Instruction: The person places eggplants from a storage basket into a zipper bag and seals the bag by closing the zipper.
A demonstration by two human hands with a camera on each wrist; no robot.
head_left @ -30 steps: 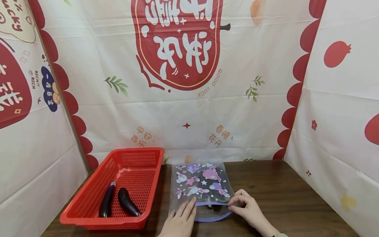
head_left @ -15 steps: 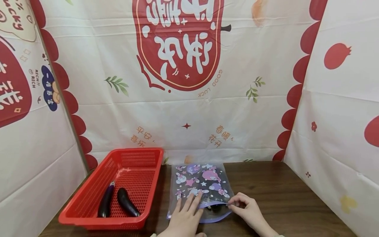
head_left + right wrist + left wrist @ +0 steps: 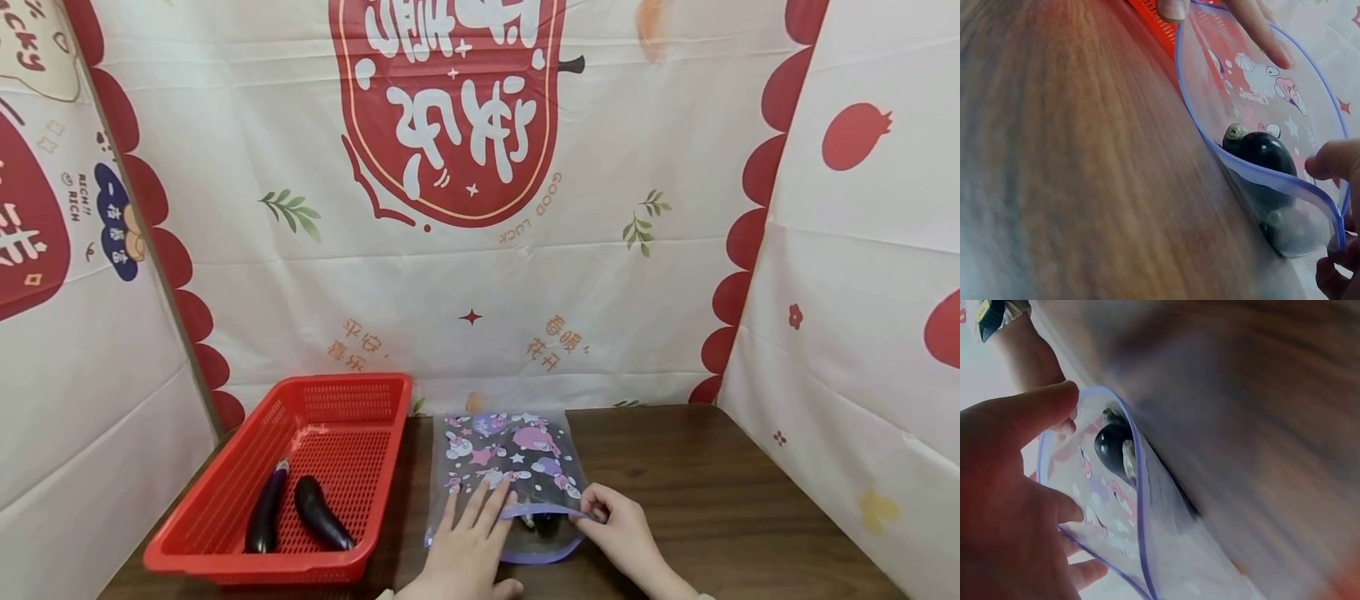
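Observation:
A clear zip bag [image 3: 517, 458] with a purple rim and cartoon prints lies on the table, its mouth gaping toward me. Dark eggplants [image 3: 1267, 153] with green stem ends show inside it. My left hand [image 3: 465, 542] rests with spread fingers on the bag's upper side, left of the opening. In the left wrist view, its thumb [image 3: 1054, 403] is near the purple rim. My right hand [image 3: 618, 529] pinches the right corner of the bag's mouth between thumb and fingers. The bag's print hides much of what lies deeper inside.
Left of the bag stands a red plastic basket [image 3: 255, 567]. Two eggplants lie in it, a longer one [image 3: 266, 512] and a curved one [image 3: 322, 512]. Printed cloth [image 3: 420, 292] walls the dark wooden table [image 3: 675, 467] at the back and sides.
My left hand has slid farther up and right onto the bag, its fingers spreading. The near rim hangs wider apart, showing more of the contents. My right hand keeps its pinch on the corner.

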